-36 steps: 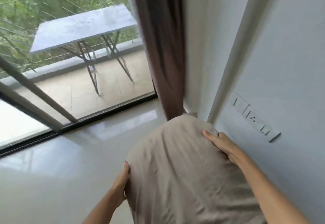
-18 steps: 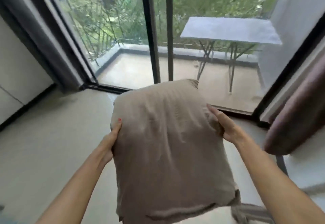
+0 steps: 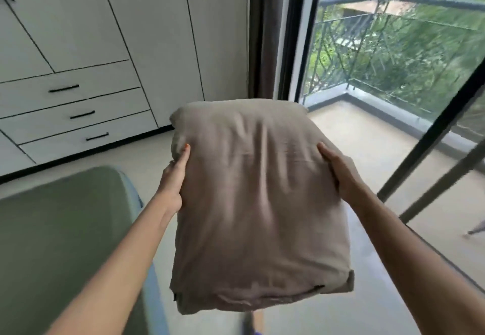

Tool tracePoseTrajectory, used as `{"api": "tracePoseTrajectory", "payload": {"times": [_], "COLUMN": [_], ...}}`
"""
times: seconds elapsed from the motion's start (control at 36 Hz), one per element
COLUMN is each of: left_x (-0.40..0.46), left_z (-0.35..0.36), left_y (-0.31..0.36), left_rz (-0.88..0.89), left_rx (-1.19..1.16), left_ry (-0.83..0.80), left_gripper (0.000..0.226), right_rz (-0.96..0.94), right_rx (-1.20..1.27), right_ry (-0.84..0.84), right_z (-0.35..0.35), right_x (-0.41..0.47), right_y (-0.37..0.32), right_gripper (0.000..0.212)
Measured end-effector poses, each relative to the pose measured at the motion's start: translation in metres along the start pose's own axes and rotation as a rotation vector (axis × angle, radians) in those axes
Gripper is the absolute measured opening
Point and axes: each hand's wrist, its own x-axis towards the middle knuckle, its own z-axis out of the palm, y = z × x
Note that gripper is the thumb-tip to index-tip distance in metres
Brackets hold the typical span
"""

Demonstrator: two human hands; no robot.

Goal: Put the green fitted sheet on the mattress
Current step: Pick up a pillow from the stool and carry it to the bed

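Observation:
I hold a beige pillow [image 3: 257,203] in the air in front of me, between both hands. My left hand [image 3: 174,177] grips its left edge and my right hand [image 3: 338,169] grips its right edge. At the lower left lies the mattress corner, covered by the green fitted sheet [image 3: 57,235]; a pale blue edge shows along its right side. The pillow is to the right of the mattress corner, above the floor.
A white wardrobe [image 3: 110,45] with drawers and black handles fills the back left wall. A dark curtain [image 3: 265,32] hangs beside the glass balcony door [image 3: 393,85] on the right, with a railing and trees beyond. Pale glossy floor [image 3: 147,161] lies between mattress and wardrobe.
My view has swung left from the wall and balcony table to the wardrobe and mattress corner. Both hands kept hold of the pillow and carried it along.

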Motion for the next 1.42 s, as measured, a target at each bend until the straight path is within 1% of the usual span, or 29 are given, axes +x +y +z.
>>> {"api": "tracePoseTrajectory", "payload": {"times": [0.06,0.11,0.17,0.19,0.25,0.39,0.44,0.5,0.58,0.69,0.81,0.92,1.0,1.14,1.19,1.22,1.28,1.36,1.42], "left_x": [0.027,0.055,0.081,0.092,0.117,0.164,0.184,0.207,0.242,0.296,0.348,0.403,0.444,0.516,0.544,0.546,0.589,0.610,0.638], "left_z": [-0.012,-0.025,-0.040,-0.047,-0.062,-0.099,-0.114,-0.130,-0.155,-0.196,-0.234,-0.265,-0.286,-0.321,-0.337,-0.341,-0.361,-0.377,-0.395], "left_y": [0.018,0.034,0.048,0.056,0.072,0.110,0.125,0.140,0.161,0.185,0.211,0.243,0.261,0.286,0.297,0.298,0.312,0.321,0.337], "left_rz": [0.012,0.003,-0.022,-0.026,-0.032,0.016,0.057,0.086,0.121,0.150,0.128,0.140,0.156,0.168,0.173,0.163,0.163,0.179,0.186], "left_rx": [-0.052,-0.099,-0.137,-0.159,-0.208,-0.327,-0.345,-0.358,-0.383,-0.424,-0.478,-0.517,-0.538,-0.552,-0.553,-0.546,-0.568,-0.610,-0.622], "left_ry": [0.049,0.088,0.116,0.131,0.179,0.330,0.402,0.499,0.596,0.654,0.679,0.712,0.769,0.842,0.891,0.906,0.977,1.012,1.109], "left_gripper": [0.064,0.067,0.077,0.084,0.094,0.081,0.073,0.058,0.044,0.033,0.038,0.047,0.052,0.050,0.055,0.059,0.060,0.063,0.064], "right_rz": [-0.043,-0.108,-0.107,-0.093,-0.089,-0.100,-0.092,-0.097,-0.104,-0.097,-0.073,-0.110,-0.125,-0.150,-0.137,-0.127,-0.109,-0.089,-0.082], "right_rx": [-0.016,-0.020,-0.043,-0.045,-0.057,-0.115,-0.131,-0.136,-0.134,-0.125,-0.157,-0.168,-0.175,-0.210,-0.206,-0.215,-0.248,-0.301,-0.353], "right_ry": [-0.038,-0.090,-0.150,-0.182,-0.252,-0.404,-0.445,-0.468,-0.498,-0.539,-0.550,-0.597,-0.630,-0.682,-0.716,-0.726,-0.800,-0.878,-0.950], "right_z": [0.036,0.070,0.105,0.123,0.162,0.259,0.299,0.340,0.402,0.488,0.565,0.640,0.693,0.782,0.820,0.826,0.878,0.926,0.981], "right_x": [0.033,0.071,0.106,0.127,0.159,0.216,0.234,0.254,0.283,0.322,0.357,0.393,0.420,0.474,0.494,0.497,0.533,0.557,0.579], "right_y": [-0.016,-0.028,-0.045,-0.052,-0.070,-0.096,-0.104,-0.108,-0.113,-0.116,-0.125,-0.142,-0.149,-0.157,-0.161,-0.159,-0.165,-0.167,-0.177], "right_gripper": [0.032,0.042,0.053,0.053,0.044,0.033,0.037,0.042,0.028,0.023,0.026,0.022,0.020,0.020,0.021,0.021,0.024,0.036,0.036]}}
